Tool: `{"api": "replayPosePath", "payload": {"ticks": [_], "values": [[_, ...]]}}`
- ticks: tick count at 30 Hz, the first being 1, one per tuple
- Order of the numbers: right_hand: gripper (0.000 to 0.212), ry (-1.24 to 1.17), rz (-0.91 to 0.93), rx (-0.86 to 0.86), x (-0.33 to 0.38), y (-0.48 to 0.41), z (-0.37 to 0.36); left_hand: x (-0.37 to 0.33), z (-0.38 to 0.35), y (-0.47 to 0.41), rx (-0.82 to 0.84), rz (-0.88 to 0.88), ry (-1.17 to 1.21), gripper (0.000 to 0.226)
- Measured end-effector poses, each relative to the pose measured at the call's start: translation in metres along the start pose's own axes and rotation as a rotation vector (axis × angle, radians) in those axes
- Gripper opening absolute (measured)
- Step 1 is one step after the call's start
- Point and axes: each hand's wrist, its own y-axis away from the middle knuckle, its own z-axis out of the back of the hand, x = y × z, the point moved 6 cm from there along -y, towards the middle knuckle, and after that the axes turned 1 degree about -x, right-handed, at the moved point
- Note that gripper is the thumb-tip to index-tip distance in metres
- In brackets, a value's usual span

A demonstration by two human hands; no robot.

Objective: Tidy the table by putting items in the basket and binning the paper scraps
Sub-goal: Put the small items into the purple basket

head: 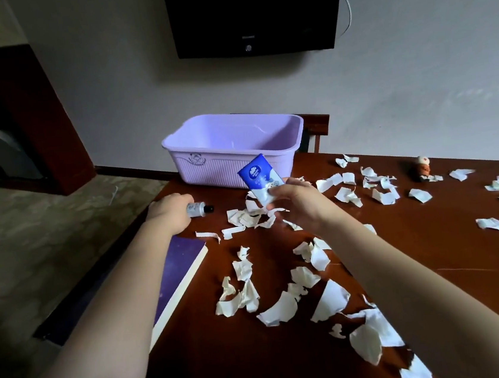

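Observation:
A lilac plastic basket (181, 148) stands at the far edge of the brown table (436, 260). Just in front of it, my right hand (298, 202) holds a blue and white tissue pack (258, 181) lifted above the table, its top tilted toward the basket. My left hand (170, 212) grips a small white tube with a black cap (199, 209) near the table's left edge. Several torn white paper scraps (286, 305) lie scattered over the table.
A purple book (178, 271) lies at the table's left edge under my left forearm. A small doll-like figure (423, 166) lies at the far right. A chair back (317, 128) stands behind the basket, and a black TV (253, 11) hangs on the wall.

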Motion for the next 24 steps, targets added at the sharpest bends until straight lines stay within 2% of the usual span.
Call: {"api": "replayPosePath", "payload": {"ticks": [4,7,10,14,17,21,24], "values": [[0.016,-0.025,0.033,-0.009,0.008,0.002,-0.006,-0.01,0.027,0.012,-0.134,-0.071,0.077,0.026],[0.015,-0.107,0.07,-0.017,0.022,0.007,-0.013,-0.021,0.052,0.022,-0.241,-0.123,0.238,0.033],[0.013,-0.195,0.073,-0.003,0.038,0.013,-0.017,-0.031,0.08,0.027,-0.336,-0.091,0.412,0.031],[0.008,-0.243,0.132,-0.015,0.068,0.008,-0.017,-0.052,0.117,0.022,-0.376,-0.036,0.591,0.035],[0.015,-0.109,0.171,-0.106,0.09,-0.002,-0.016,-0.068,0.14,0.009,-0.376,0.009,0.75,0.03],[0.018,0.051,0.259,-0.193,0.12,-0.029,-0.008,-0.082,0.159,-0.021,-0.393,0.093,0.819,0.034],[0.011,0.179,0.265,-0.255,0.133,-0.058,-0.001,-0.09,0.155,-0.055,-0.338,0.107,0.884,0.033]]}}
